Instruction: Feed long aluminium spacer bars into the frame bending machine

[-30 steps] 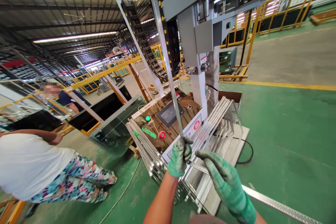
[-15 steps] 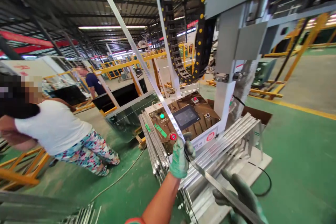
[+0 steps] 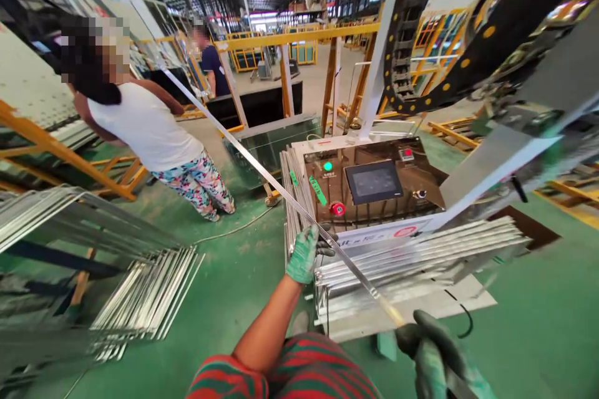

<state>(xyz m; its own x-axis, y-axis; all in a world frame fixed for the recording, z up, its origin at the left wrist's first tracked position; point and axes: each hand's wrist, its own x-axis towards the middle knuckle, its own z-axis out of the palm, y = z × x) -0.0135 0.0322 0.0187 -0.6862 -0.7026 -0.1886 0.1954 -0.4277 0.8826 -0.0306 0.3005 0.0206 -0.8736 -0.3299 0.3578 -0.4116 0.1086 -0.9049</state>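
Both my hands wear green gloves and hold one long, thin aluminium strip [image 3: 243,148]. My left hand [image 3: 304,254] grips it near the front edge of a machine's control console [image 3: 374,184]. My right hand [image 3: 440,358], low at the bottom right, is closed around the strip's near end. The strip runs up and to the left, over the floor, toward a person in a white top [image 3: 140,124]. A bundle of similar strips [image 3: 421,255] lies stacked just below the console.
More strips lie in piles on the green floor at the left [image 3: 150,290]. A glass sheet [image 3: 271,140] leans behind the console. A second person [image 3: 213,65] stands farther back by yellow racks. A black cable chain [image 3: 472,43] hangs from the machine overhead.
The strip has swung down from nearly upright to a low slant toward the left. My view has turned left and down, and my right hand has closed on the strip's near end.
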